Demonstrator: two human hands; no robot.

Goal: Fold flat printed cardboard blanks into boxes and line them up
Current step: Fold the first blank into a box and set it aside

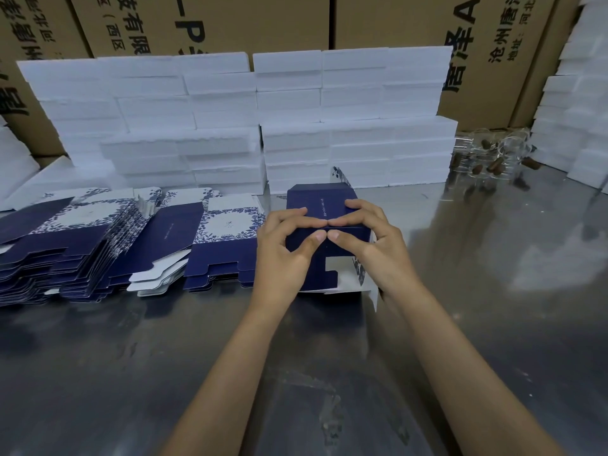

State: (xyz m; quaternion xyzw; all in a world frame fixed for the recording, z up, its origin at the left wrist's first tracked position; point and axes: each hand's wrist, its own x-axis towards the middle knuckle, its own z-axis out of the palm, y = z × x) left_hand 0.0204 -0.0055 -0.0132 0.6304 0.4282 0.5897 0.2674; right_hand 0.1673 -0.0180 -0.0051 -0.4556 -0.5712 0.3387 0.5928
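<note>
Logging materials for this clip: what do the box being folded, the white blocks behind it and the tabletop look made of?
Box: thin printed card, matte navy outside, white inside at the cut flaps.
White blocks: probably foam, with a grainy matte look.
Tabletop: likely steel, given the grey sheen and blurred reflections.

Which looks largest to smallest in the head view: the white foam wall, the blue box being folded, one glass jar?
1. White foam wall, clearly largest.
2. Blue box, held in left hand and right hand; it is nearer the camera.
3. Glass jar, smallest, though farther away.
</note>
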